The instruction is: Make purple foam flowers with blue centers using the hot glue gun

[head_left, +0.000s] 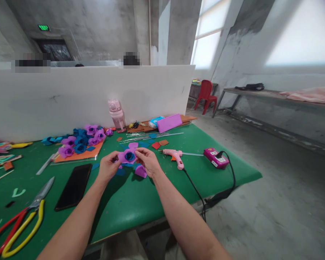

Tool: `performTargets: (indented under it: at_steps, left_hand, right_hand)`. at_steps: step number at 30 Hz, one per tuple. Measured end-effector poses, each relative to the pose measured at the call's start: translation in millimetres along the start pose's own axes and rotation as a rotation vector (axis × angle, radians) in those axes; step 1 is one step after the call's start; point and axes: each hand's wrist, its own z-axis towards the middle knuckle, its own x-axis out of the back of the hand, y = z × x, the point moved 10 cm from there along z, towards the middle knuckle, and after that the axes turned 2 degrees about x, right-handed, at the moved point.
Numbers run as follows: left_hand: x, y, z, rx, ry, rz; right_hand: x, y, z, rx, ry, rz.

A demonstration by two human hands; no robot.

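A green table [141, 209] carries craft clutter: scissors [21, 224] with red and yellow handles at its near left corner, a black phone [74, 186] beside them, a pink glue gun [174, 156] and pink power box [216, 158] toward the right edge — finished purple-and-blue flowers [81, 141] and a pink bottle [116, 115] along the far edge.

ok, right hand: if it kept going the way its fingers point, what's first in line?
Likely the purple and blue flower that the right hand already pinches; past it, the left hand. Depth unclear.
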Motion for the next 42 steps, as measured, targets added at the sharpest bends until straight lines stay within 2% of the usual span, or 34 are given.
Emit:
performTargets:
  at_steps: [4,7,14,17,22,26,36,42]
  left_hand:
    - [3.2,3.6,0.1,-0.026,0.031,0.016]
    - [-0.3,1.6,0.7,-0.028,-0.001,-0.018]
    - [-4.8,-12.3,2.2,0.038,-0.039,-0.073]
    - [-2.9,-11.2,3.2,0.009,-0.039,-0.035]
    - [-0.9,-8.9,4.1,-0.063,-0.037,0.056]
    - [-1.4,-5.4,3.7,-0.095,-0.037,0.105]
    - [-8.6,16.8,-0.3,-0.162,-0.109,0.140]
    - [-10.2,18.6,-0.6,-0.156,-0.116,0.159]
  right_hand:
    - [-3.6,3.0,0.1,-0.014,-0.033,0.018]
    - [-3.5,1.1,0.4,0.010,-0.045,-0.008]
    - [10.4,-15.7,0.9,0.089,0.058,0.005]
    - [9.6,-24.4,-0.7,0.165,0.058,-0.063]
    - [-3.8,-28.3,-4.0,0.240,-0.028,-0.279]
    - [-5.7,-30.5,-5.0,0.292,-0.028,-0.428]
    - [-6.9,-38.5,-7.7,0.376,-0.034,-0.534]
    - [-15.1,-44.8,-12.2,0.402,-0.082,-0.590]
